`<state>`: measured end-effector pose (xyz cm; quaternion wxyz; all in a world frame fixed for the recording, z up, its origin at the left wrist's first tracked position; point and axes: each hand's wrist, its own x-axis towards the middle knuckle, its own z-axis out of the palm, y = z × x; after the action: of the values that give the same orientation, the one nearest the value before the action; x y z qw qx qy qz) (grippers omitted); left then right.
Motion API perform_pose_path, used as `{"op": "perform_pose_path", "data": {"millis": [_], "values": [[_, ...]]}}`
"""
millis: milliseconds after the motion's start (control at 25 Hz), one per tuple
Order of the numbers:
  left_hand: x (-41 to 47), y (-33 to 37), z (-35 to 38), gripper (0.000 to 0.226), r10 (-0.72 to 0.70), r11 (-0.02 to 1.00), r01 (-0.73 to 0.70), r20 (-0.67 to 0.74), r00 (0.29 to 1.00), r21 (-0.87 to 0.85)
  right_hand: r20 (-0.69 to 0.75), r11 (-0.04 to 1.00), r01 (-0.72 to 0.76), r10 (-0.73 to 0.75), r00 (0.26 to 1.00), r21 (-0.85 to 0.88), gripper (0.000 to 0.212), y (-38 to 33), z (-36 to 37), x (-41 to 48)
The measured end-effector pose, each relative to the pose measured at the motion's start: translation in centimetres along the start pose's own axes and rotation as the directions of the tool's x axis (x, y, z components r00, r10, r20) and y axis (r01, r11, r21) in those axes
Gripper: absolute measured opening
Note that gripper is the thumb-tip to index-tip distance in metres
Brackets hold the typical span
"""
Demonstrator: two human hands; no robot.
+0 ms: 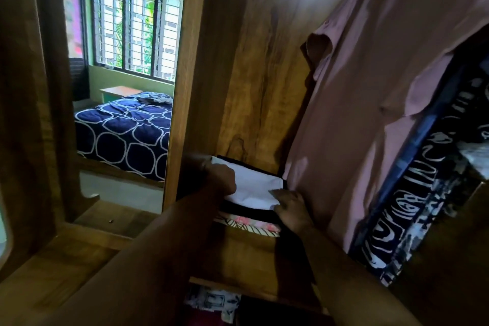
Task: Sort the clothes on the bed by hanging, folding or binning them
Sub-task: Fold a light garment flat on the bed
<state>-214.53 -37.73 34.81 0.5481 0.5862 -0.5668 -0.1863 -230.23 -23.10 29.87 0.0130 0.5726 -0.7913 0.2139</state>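
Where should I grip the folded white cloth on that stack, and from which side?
Take the folded white cloth by its two short ends from the open front, where the left hand and right hand sit. It lies flat on a stack, with the wardrobe wall behind and the pink shirt hanging close on its right, so the front looks freest.

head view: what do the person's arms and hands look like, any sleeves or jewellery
The left forearm and right forearm are bare, with no sleeve in view. The left hand and right hand wear no gloves. No watch or ring stands out, though the dim picture could hide small ones.
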Motion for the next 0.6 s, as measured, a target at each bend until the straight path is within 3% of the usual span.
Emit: {"op": "perform_pose_path", "data": {"millis": [40, 120, 160, 200, 280, 320, 360, 400, 440, 480, 520, 560, 600], "values": [[0.3, -1.9, 1.5, 0.036, 0.115, 0.993, -0.118, 0.155, 0.981, 0.008, 0.01, 1.0, -0.01, 0.01, 1.0, 0.002, 0.048, 0.0, -0.4, 0.0], [0.7, -5.2, 2.1, 0.024, 0.493, 0.809, -0.584, 0.462, 0.738, 0.069, 0.013, 1.0, -0.006, 0.006, 1.0, 0.013, 0.049, 0.1, -0.3, 0.2], [0.3, -7.5, 3.1, 0.022, 0.525, 0.737, -0.67, 0.549, 0.651, 0.089, 0.014, 0.999, -0.018, 0.017, 1.0, 0.037, 0.052, 0.3, 0.1, 0.4], [-0.3, -7.9, 2.9, 0.029, 0.48, 0.68, -0.713, 0.63, 0.61, 0.172, 0.021, 0.998, -0.031, 0.03, 0.999, 0.048, 0.054, 0.1, 0.3, 0.4], [-0.1, -7.7, 2.7, 0.058, 0.341, 0.458, -0.839, 0.814, 0.471, 0.294, 0.084, 0.996, -0.079, 0.076, 0.994, 0.042, 0.049, 0.2, 1.2, 0.5], [-0.2, -8.3, 3.1, 0.07, 0.39, 0.345, -0.901, 0.833, 0.392, 0.263, 0.131, 0.998, -0.068, 0.066, 0.989, 0.006, 0.046, 0.3, 1.5, 0.4], [-0.6, -8.4, 2.9, 0.074, 0.374, 0.353, -0.909, 0.857, 0.355, 0.222, 0.184, 0.996, -0.059, 0.07, 0.98, -0.063, 0.045, 0.1, 1.5, 0.3], [-0.7, -8.3, 2.6, 0.074, 0.37, 0.398, -0.89, 0.849, 0.378, 0.223, 0.221, 0.995, -0.075, 0.088, 0.971, -0.069, 0.048, -0.1, 1.5, 0.0], [-0.6, -8.2, 2.5, 0.079, 0.343, 0.435, -0.869, 0.849, 0.402, 0.236, 0.208, 0.996, -0.066, 0.078, 0.975, -0.066, 0.058, -0.3, 2.0, -0.1], [-0.3, -8.5, 3.2, 0.089, 0.345, 0.394, -0.887, 0.856, 0.384, 0.239, 0.106, 0.996, -0.069, 0.064, 0.992, 0.048, 0.069, -0.8, 1.5, -0.3], [-0.1, -8.5, 3.5, 0.092, 0.298, 0.381, -0.896, 0.886, 0.354, 0.23, 0.073, 0.998, -0.058, 0.057, 0.996, 0.002, 0.11, -0.2, 2.3, 0.5], [0.0, -8.2, 3.3, 0.083, 0.263, 0.396, -0.885, 0.893, 0.365, 0.245, 0.106, 0.995, -0.096, 0.096, 0.99, -0.001, 0.058, -0.2, 2.1, 0.8], [0.2, -8.0, 3.4, 0.067, 0.269, 0.399, -0.878, 0.882, 0.388, 0.265, 0.154, 0.992, -0.127, 0.121, 0.981, 0.026, 0.099, 0.3, 2.3, 1.6]]}}
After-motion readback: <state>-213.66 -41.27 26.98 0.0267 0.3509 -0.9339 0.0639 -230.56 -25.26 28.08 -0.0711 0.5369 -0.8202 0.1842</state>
